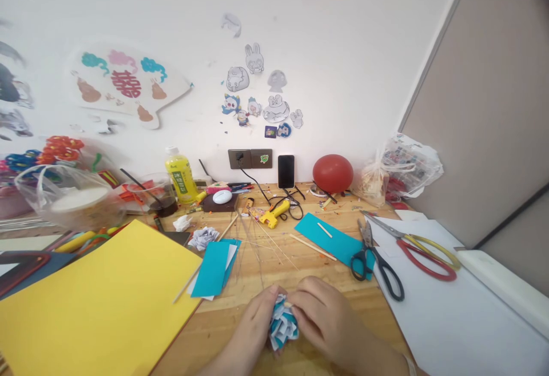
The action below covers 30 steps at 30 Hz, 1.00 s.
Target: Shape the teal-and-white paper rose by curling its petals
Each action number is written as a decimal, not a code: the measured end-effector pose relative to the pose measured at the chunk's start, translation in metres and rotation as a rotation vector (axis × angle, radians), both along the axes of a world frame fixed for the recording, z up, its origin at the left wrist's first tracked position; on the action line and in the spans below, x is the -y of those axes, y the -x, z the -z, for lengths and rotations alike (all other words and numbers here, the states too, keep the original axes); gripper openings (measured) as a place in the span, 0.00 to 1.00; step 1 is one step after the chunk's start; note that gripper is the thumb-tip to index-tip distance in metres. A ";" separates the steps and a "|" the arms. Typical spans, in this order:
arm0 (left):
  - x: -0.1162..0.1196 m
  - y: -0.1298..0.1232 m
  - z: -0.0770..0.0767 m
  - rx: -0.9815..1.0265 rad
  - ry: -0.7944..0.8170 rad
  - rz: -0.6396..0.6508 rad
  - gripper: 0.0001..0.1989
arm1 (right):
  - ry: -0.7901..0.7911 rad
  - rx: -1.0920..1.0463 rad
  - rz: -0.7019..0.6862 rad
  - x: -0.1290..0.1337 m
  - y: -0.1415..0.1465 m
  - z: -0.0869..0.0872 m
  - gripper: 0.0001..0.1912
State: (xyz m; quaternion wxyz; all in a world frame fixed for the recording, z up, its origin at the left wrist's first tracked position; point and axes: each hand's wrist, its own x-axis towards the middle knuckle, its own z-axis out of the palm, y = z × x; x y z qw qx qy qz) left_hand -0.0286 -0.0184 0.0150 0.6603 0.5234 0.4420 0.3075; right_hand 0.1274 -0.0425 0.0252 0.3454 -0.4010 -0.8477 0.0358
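Observation:
A blue and white paper flower (pixel 283 326) with many folded petals is between my two hands, low in the middle of the head view. My left hand (pixel 256 319) closes around its left side, thumb near the top. On the other side, my right hand (pixel 322 314) has its fingers bent and pinched against the flower's upper right edge. The underside of the flower is hidden. Beyond my left hand lie stacked teal and white paper strips (pixel 213 268). A white paper flower (pixel 204 238) rests just behind them.
Yellow paper (pixel 103 302) covers the left side. Black scissors (pixel 377 262) lie partly on a teal strip (pixel 319 233), with red-handled scissors (pixel 424 256) on white sheets (pixel 450 319) at right. A yellow glue gun (pixel 274 214), phone (pixel 286 171), bottle (pixel 180 176) and red balloon (pixel 333 173) are farther back.

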 end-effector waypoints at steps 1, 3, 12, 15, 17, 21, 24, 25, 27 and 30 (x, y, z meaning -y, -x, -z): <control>0.000 0.000 0.001 0.001 -0.001 -0.002 0.22 | -0.029 0.019 0.007 0.000 0.000 0.001 0.11; -0.001 0.000 0.002 0.001 -0.003 -0.005 0.22 | -0.079 0.028 0.023 -0.001 0.001 0.003 0.12; -0.003 0.001 0.003 -0.015 -0.012 -0.004 0.21 | -0.114 -0.069 0.043 -0.006 0.001 0.017 0.12; -0.004 0.001 0.004 -0.016 -0.022 -0.003 0.21 | -0.109 -0.035 0.046 -0.006 0.001 0.016 0.14; -0.004 0.000 0.004 -0.013 -0.024 -0.004 0.21 | -0.124 -0.013 0.059 -0.006 0.001 0.015 0.18; -0.004 0.001 0.006 0.056 0.035 0.000 0.21 | -0.146 0.005 0.107 -0.004 0.004 0.009 0.23; -0.004 0.001 0.011 0.163 0.132 -0.002 0.18 | -0.141 0.000 0.163 -0.004 0.006 0.005 0.25; -0.004 0.000 0.013 0.196 0.148 -0.005 0.18 | -0.136 -0.005 0.183 -0.004 0.006 0.004 0.25; -0.005 -0.001 0.016 0.240 0.159 -0.009 0.18 | -0.126 -0.011 0.212 -0.004 0.006 0.004 0.25; -0.005 -0.002 0.019 0.247 0.138 -0.011 0.18 | -0.125 -0.002 0.247 -0.005 0.006 0.007 0.26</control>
